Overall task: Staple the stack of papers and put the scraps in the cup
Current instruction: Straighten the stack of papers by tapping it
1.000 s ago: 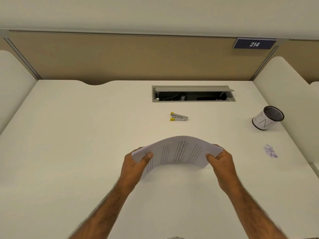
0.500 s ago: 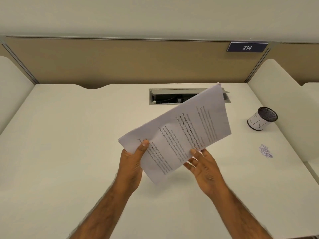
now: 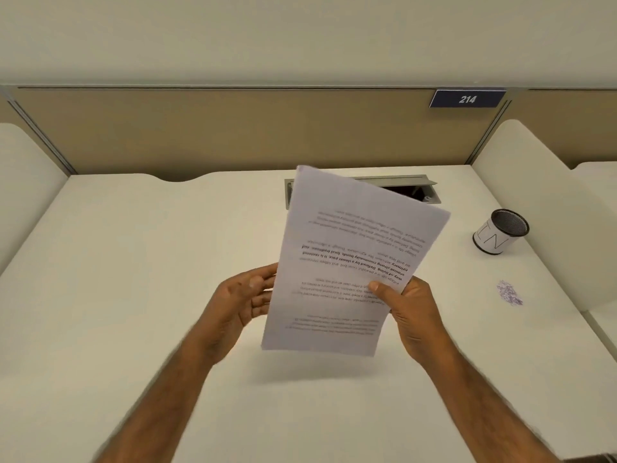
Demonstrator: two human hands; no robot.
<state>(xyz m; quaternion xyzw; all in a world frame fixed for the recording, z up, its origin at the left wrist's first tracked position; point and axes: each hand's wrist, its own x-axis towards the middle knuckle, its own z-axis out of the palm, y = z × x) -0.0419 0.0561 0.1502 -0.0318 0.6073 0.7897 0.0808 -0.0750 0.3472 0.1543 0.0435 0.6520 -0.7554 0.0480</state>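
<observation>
The stack of papers (image 3: 350,262) is up in the air over the middle of the white counter (image 3: 133,262), tilted. The right hand (image 3: 410,315) holds its edge at 4 o'clock, thumb on top, fingers clamped on the sheets. The left hand (image 3: 240,302) is at 9 o'clock, blurry, fingers straight and loose by the paper's edge. The cup (image 3: 500,235) stands at 2 o'clock; the scraps (image 3: 509,293) lie at 3 o'clock, apart from it

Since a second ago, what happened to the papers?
The stack of papers was lifted and turned on end, print upside down. The right hand now pinches its right edge; the left hand let go, fingers open at its edge. The cup and scraps stayed put.
</observation>
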